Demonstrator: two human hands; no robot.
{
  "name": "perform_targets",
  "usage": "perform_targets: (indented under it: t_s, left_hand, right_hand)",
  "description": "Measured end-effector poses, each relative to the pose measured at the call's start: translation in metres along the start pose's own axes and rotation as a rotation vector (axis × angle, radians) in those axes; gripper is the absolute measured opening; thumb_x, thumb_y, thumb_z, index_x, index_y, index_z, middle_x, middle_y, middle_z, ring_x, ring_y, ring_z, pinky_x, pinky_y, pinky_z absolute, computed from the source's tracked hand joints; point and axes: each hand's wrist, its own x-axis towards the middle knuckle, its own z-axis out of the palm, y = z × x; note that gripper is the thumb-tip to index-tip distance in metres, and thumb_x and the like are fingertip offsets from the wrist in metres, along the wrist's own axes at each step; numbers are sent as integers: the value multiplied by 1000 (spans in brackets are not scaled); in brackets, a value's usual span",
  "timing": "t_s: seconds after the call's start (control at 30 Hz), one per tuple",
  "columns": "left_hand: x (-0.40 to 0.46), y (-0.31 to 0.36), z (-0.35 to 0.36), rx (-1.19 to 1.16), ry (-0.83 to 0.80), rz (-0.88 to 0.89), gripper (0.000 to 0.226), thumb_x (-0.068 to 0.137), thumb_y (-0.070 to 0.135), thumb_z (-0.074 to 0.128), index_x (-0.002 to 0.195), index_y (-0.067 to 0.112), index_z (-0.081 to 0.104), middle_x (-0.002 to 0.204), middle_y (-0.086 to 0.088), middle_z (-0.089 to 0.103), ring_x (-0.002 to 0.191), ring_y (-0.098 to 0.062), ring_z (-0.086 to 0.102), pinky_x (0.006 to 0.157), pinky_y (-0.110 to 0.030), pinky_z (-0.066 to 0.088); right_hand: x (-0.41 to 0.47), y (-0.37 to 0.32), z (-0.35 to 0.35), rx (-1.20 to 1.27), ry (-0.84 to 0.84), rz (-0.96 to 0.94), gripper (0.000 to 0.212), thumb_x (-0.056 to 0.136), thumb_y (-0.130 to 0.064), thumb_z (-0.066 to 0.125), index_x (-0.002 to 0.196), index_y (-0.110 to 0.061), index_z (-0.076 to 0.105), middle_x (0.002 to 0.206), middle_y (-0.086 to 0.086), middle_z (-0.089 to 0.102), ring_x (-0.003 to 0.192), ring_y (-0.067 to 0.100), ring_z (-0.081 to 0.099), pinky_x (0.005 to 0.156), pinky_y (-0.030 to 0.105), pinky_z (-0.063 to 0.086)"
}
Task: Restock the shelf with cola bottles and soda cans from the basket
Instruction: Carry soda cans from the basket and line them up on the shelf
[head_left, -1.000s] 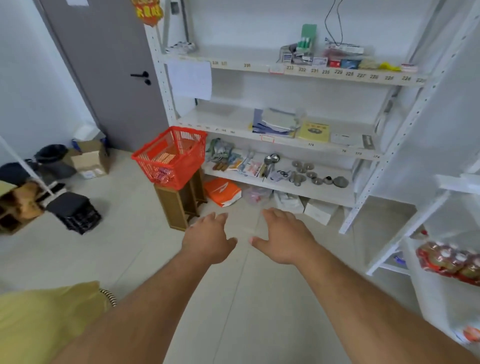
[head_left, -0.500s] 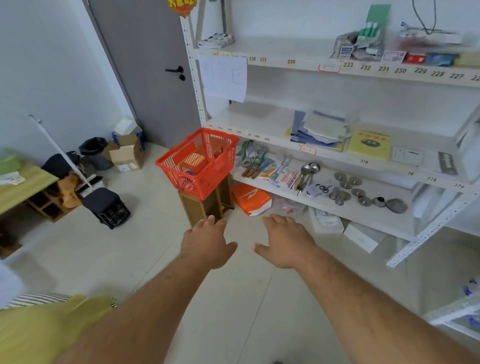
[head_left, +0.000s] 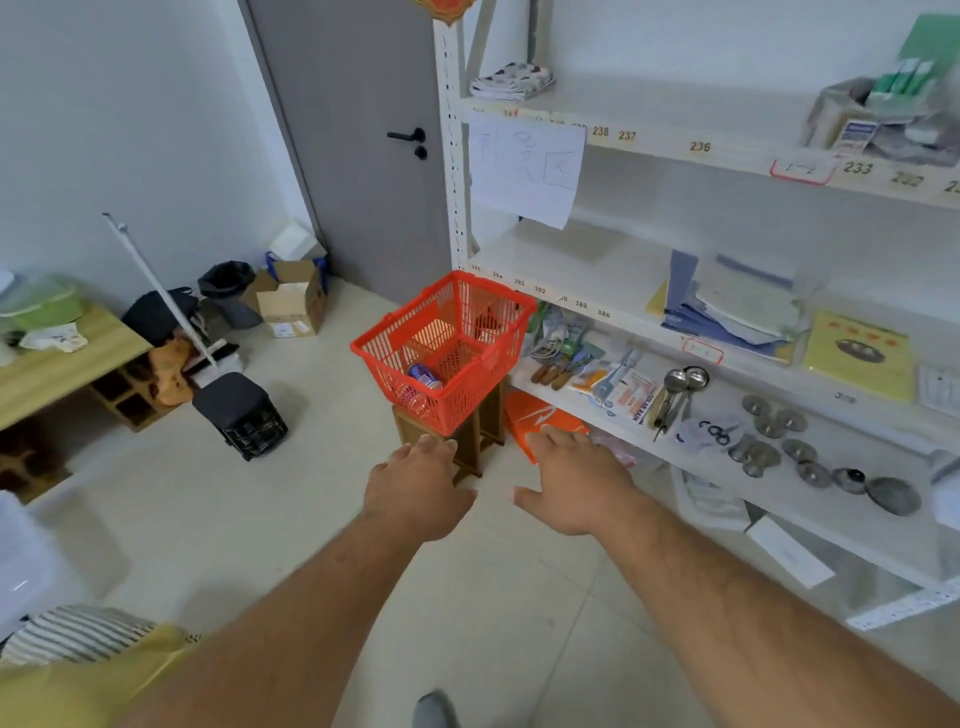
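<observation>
The red plastic basket (head_left: 445, 351) sits on a small wooden stool (head_left: 464, 437) just beside the white shelf unit (head_left: 587, 265), and inside it a soda can (head_left: 425, 375) lies on its side near the front wall, with a dark object I cannot identify at the back. The left hand (head_left: 415, 488) and the right hand (head_left: 574, 480) are both stretched out palm down in front of the stool, fingers loosely spread, holding and touching nothing. On the shelf near the basket lie spoons (head_left: 680, 387), packets and small metal lids (head_left: 779, 434).
</observation>
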Motion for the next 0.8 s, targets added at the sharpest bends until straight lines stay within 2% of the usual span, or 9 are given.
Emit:
perform_targets:
  t_s: [0.17,0.37,0.53,0.7,0.8]
  left_hand:
    - [65,-55,-21,-29,-17,-18,60,91,56,63,144,31,51,140,3,58,130,-26,57,101,-45,53]
    - [124,-92,-35,-68,-53,-42,61,94,56,60,148,31,49,154,-1,50,138,-27,51,104,-44,48]
    - [182,-104,-34,-98,-102,-48,63,92,58,60,148,34,46,145,2,54,133,-27,54,103,-47,53]
    - [248,-105,-35,-90,-115,-67,68,93,60,59,155,36,40,154,2,49,138,-27,51,107,-47,50]
    - [289,-105,-35,-90,-128,-96,68,92,66,58,153,41,42,144,5,55,131,-25,56,100,-46,55]
  right_hand:
    - [77,-41,-15,-2,-11,10,88,94,-69,52,162,-19,28,172,9,25,156,34,27,124,50,31]
    - [141,-66,-32,23,-38,12,81,94,-66,55,157,-20,35,167,7,33,153,32,32,122,49,34]
    - [199,-64,-39,49,-56,1,80,95,-65,57,157,-19,34,165,7,36,151,32,35,122,48,36]
    - [269,-38,-35,96,-53,-10,83,93,-68,56,158,-21,34,163,6,38,150,32,37,121,48,36]
    - [316,-19,-37,137,-76,-15,85,93,-67,57,159,-20,32,164,6,38,150,32,37,121,50,37]
